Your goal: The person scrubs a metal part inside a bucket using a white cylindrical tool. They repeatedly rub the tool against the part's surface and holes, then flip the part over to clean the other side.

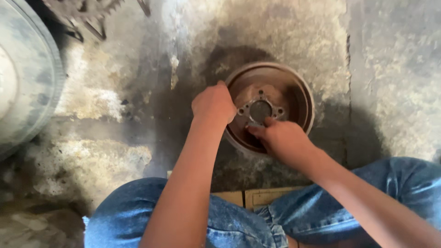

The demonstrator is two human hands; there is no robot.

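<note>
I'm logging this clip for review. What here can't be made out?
Head view:
- Left hand hides the brake drum rim's left edge; its grip is unclear.
- Right hand covers the drum's lower inside; fingertips hidden.
- Wheel cut off at left edge.
- Gear cut off at top.

Brake drum (294, 85) on floor (395, 69), tyre (27, 78) far left

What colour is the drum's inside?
Rusty reddish-brown, with a greyer hub plate at the centre of the drum; head view.
</note>
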